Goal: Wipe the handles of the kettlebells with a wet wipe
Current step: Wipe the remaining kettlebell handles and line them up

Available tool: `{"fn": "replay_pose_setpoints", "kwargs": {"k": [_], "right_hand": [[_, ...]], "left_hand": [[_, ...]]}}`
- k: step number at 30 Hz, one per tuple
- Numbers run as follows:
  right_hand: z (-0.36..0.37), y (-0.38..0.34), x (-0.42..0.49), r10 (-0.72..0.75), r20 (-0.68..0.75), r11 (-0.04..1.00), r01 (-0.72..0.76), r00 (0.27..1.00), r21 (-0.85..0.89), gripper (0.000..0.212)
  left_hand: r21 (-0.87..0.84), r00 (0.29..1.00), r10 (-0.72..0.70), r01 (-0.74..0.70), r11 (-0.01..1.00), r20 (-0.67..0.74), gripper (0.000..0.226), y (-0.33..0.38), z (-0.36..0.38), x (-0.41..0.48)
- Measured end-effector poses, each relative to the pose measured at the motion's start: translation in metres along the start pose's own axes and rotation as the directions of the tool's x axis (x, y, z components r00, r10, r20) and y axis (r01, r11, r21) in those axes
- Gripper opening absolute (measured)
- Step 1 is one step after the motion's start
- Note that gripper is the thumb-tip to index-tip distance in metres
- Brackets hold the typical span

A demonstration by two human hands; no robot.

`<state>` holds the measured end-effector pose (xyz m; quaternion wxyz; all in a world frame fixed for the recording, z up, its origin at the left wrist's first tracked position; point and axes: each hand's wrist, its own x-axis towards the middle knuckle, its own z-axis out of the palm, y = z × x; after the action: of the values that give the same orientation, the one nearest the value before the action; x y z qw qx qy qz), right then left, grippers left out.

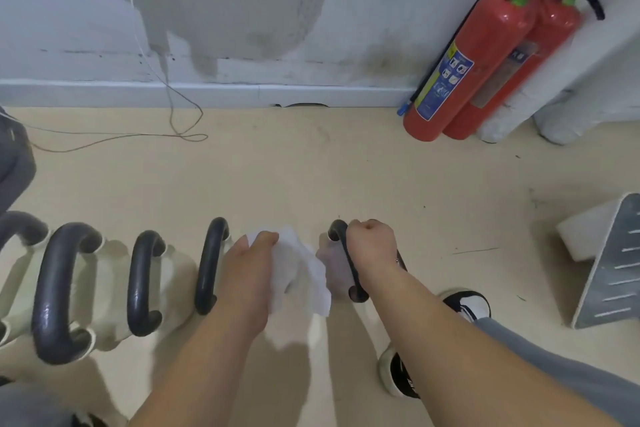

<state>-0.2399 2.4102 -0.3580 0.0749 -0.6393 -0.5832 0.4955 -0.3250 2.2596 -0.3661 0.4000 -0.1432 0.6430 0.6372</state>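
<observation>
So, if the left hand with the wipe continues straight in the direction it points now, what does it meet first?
The left hand points away from the person, toward the wall. Ahead of its knuckles only bare floor shows, so the way looks free up to the baseboard. The nearest kettlebell handle lies beside it, though depth is unclear.

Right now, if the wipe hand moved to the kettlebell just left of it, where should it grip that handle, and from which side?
Grip the top of the arch of that dark handle, coming down from above with the wet wipe wrapped around the bar. The loop stands upright with an open gap beneath, so the left hand can likely close right around it; the ends run into the pale body.
</observation>
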Motion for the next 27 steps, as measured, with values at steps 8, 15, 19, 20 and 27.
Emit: {"fn": "replay_pose_setpoints", "kwargs": {"k": [8,15,19,20,27], "right_hand": [[-0.016,0.036,0.016,0.002,-0.068,0.999,-0.005,0.998,-0.041,0.051],[-0.032,0.047,0.028,0.097,-0.005,0.991,-0.096,0.995,0.098,0.092],[-0.036,0.042,0.032,0.086,0.034,0.991,-0.089,0.996,0.103,0.086],[-0.037,0.04,0.033,0.075,0.024,0.991,-0.078,0.997,0.104,0.084],[-0.039,0.043,0.041,0.044,-0.153,0.991,-0.024,0.987,0.128,0.068]], "left_hand": [[0.196,0.997,0.039,-0.053,0.979,0.073,0.027,0.0,0.034,0.002],[0.15,0.946,-0.23,0.2,0.968,0.227,0.039,-0.036,0.093,-0.002],[0.218,0.986,-0.078,0.044,0.975,0.147,0.026,-0.059,0.1,0.005],[0.202,0.994,-0.03,0.008,0.979,0.106,0.03,-0.064,0.102,0.006],[0.171,0.993,-0.111,0.114,0.979,-0.025,0.024,-0.09,0.103,0.025]]}}
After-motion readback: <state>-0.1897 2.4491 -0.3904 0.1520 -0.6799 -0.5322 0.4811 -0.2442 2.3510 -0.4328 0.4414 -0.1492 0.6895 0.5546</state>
